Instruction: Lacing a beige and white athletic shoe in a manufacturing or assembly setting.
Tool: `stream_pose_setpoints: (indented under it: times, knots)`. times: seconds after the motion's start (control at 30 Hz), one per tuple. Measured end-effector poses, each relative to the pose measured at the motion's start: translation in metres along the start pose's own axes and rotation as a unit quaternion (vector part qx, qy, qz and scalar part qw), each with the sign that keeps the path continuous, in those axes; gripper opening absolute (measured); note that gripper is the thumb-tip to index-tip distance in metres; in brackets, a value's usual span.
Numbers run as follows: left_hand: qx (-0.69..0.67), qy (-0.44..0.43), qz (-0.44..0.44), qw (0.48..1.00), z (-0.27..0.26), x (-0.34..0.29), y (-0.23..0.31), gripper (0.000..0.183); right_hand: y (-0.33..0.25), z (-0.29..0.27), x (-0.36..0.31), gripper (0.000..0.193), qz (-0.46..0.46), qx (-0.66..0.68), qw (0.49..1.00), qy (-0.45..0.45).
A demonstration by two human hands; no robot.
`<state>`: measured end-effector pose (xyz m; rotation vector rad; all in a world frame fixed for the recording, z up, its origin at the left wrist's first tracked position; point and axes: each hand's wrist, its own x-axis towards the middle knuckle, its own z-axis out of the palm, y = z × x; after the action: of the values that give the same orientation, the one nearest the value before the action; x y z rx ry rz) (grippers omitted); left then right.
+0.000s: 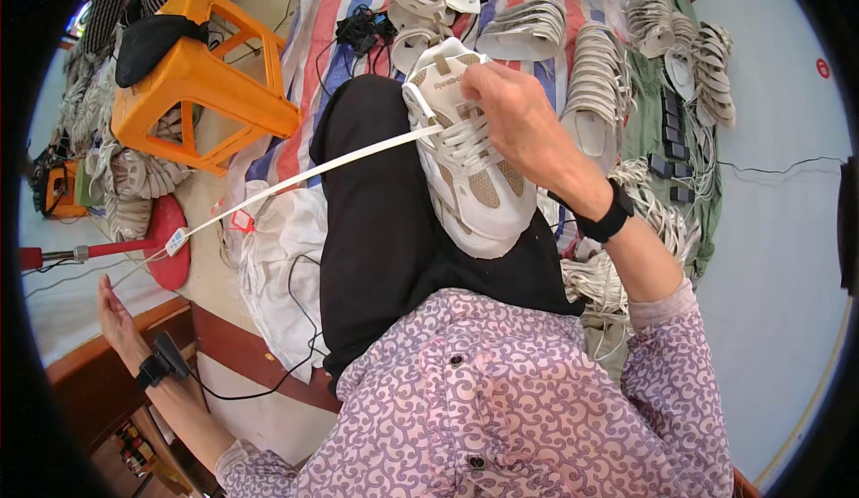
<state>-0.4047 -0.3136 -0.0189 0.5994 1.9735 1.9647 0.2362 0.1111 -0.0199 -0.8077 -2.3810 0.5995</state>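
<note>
- Head view: pinching white shoe (488,221) near its top with right hand (519,127).
- Outstretched along taut pale lace (322,167) with left hand (121,323); cannot tell whether grasping.

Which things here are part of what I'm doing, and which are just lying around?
In the work:
- white-and-tan shoe on your lap, your right hand at it
- pale lace, stretched from the shoe toward your left hand

Apparently just lying about:
- orange stool
- black item on it
- white cloth
- black cables
</note>
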Motion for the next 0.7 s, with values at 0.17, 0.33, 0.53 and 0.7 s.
stream_pose_setpoints:
  times: [0.17,0.33,0.53,0.7]
  knots:
    - [-0.017,0.030,-0.016,0.999,-0.008,0.003,0.003,0.040,-0.001,0.006,-0.003,0.020,-0.004,0.096,0.995,0.005]
    - [0.010,0.040,-0.029,0.999,0.015,0.005,0.006,0.043,-0.011,-0.004,-0.002,0.012,-0.063,0.006,0.998,0.014]
    - [0.016,-0.132,-0.098,0.986,0.232,-0.077,-0.013,0.039,-0.014,0.009,-0.005,0.014,-0.210,-0.179,0.960,-0.045]
    - [-0.035,-0.356,-0.159,0.920,0.385,-0.172,0.010,0.028,-0.008,0.010,0.001,0.016,-0.245,-0.203,0.947,-0.045]
